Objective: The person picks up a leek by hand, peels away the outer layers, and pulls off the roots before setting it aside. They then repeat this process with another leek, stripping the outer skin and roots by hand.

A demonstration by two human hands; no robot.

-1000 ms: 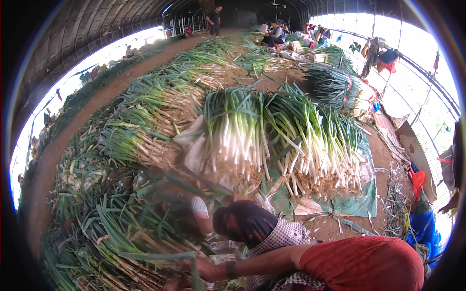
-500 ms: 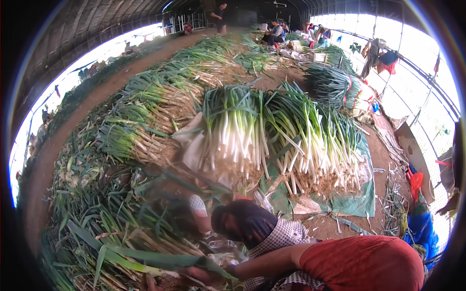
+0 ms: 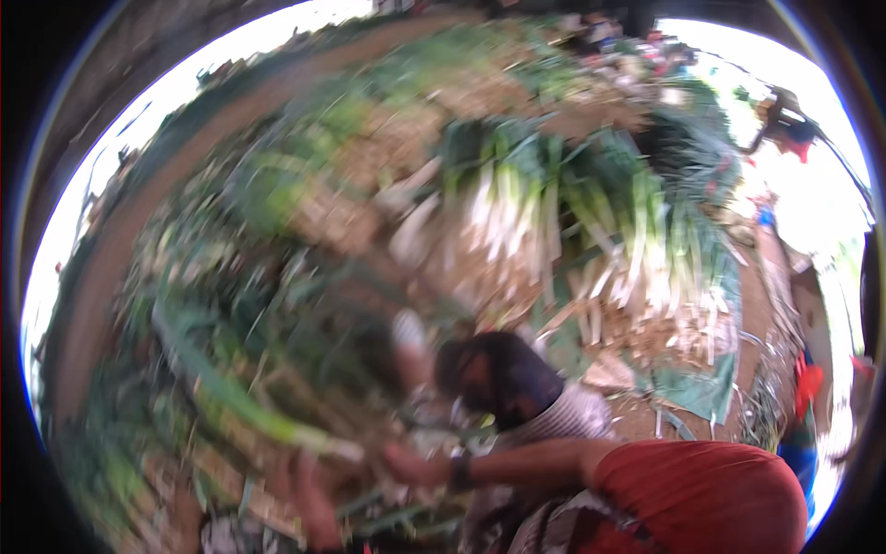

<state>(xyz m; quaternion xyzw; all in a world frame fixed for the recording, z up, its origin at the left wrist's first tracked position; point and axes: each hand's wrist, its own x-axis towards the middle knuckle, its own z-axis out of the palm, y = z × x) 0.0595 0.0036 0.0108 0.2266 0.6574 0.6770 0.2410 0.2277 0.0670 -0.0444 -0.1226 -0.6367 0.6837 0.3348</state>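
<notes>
Leek (image 3: 263, 420), white end now uncovered, hands (image 3: 316, 503) apart

Farm shed (image 3: 157, 42) w/ dirt flr. (image 3: 637, 427), lots of leek bunches (image 3: 503, 203).

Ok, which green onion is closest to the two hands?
The single long green onion at lower left, its white end beside the left hand and pointing toward the right hand. The other green onions lie massed in heaps and rows.
</notes>
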